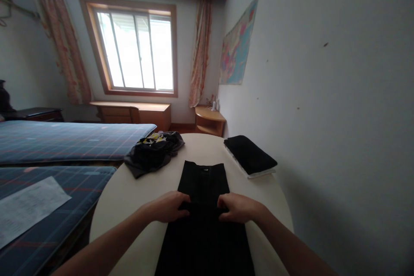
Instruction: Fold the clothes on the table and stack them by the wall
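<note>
So, L hand [170, 206] & R hand [238, 207]: grip pinching long matte blk cloth [205, 241].

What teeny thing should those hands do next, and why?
Maybe the left hand and right hand should fold the black cloth toward its far end: they hold it at opposite sides, and that end lies spread on the white table.

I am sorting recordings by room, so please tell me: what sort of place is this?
Probably a bedroom: two mattresses lie at the left, and patterned curtains hang on both sides of the window.
</note>
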Motion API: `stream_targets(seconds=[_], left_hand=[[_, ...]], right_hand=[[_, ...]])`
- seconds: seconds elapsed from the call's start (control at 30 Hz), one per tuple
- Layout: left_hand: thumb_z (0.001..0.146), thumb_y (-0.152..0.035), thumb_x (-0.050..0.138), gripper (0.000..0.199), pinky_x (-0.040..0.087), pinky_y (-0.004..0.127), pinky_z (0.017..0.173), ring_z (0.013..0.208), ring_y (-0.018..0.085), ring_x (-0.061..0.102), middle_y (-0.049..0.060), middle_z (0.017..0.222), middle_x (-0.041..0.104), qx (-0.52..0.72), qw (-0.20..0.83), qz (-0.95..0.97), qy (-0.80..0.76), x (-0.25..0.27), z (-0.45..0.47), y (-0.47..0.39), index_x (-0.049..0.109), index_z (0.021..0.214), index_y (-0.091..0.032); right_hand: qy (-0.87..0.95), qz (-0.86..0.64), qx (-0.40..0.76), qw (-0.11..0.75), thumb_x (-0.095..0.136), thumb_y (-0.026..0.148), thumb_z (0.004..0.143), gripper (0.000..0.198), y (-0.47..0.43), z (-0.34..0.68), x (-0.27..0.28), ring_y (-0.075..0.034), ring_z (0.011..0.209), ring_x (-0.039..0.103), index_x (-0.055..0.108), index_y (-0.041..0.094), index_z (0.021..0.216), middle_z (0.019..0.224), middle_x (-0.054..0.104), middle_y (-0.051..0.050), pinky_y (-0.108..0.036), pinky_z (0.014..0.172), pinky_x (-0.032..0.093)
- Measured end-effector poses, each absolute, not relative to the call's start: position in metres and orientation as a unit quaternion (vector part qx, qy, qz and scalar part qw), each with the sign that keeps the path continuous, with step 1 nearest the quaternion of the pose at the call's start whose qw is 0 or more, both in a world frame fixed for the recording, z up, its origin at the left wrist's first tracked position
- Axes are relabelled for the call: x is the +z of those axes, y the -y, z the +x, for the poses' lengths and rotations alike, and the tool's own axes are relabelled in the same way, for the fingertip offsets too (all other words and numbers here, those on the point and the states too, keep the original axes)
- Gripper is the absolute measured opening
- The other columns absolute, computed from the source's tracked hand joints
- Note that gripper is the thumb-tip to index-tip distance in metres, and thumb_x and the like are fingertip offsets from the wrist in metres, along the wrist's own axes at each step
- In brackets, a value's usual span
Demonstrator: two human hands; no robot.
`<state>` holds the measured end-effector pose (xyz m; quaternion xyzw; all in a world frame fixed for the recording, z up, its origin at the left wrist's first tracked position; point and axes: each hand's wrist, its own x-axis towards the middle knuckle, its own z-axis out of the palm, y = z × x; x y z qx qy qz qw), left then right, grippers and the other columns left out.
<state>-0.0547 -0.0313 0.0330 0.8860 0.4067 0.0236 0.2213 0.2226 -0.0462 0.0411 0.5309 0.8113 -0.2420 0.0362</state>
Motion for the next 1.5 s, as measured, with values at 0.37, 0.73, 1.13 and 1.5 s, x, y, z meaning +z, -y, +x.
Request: stream_targets(seconds=[0.37,0.73,1.13,1.5], left_hand=[[0.088,-0.04,0.055,0.029,0.043,0.025,0.068,0.076,0.016,0.058,0.001,0.089,0.067,0.076,0.25,0.902,-0.343,0.094,-0.062,0.003,0.066,0.106,-0.02],[0.082,-0.036,0.056,0.031,0.044,0.025,0.069,0.075,0.017,0.06,0.003,0.086,0.069,0.098,0.203,0.889,-0.399,0.106,-0.045,-0.092,0.068,0.102,-0.016],[0.085,-0.033,0.057,0.028,0.048,0.031,0.085,0.098,0.024,0.066,0.008,0.105,0.072,0.106,0.118,0.836,-0.525,0.012,-0.032,-0.131,0.069,0.107,-0.021],[0.092,-0.032,0.049,0.036,0.041,0.037,0.1,0.118,0.026,0.055,0.011,0.13,0.06,0.184,0.044,0.799,-0.571,-0.003,-0.018,-0.115,0.057,0.125,-0.02]], right_hand=[[-0.849,0.436,-0.291,-0.064,0.058,0.031,0.086,0.028,0.032,0.242,0.111,-0.016,0.086,0.061,0.067,0.022,0.111,0.1,0.069,-0.002,-0.025,0.075,0.047],[-0.863,0.449,-0.145,-0.183,0.057,0.026,0.087,0.028,-0.058,0.244,0.114,-0.02,0.094,0.065,0.071,0.018,0.11,0.105,0.073,-0.006,-0.03,0.088,0.047],[-0.824,0.531,-0.145,-0.133,0.059,0.023,0.087,0.029,-0.11,0.237,0.002,-0.021,0.103,0.065,0.068,0.014,0.113,0.113,0.071,-0.011,-0.03,0.091,0.047],[-0.798,0.574,-0.085,-0.162,0.051,0.025,0.092,0.028,-0.099,0.221,0.002,-0.023,0.113,0.057,0.065,0.018,0.115,0.122,0.064,-0.011,-0.034,0.097,0.04]])
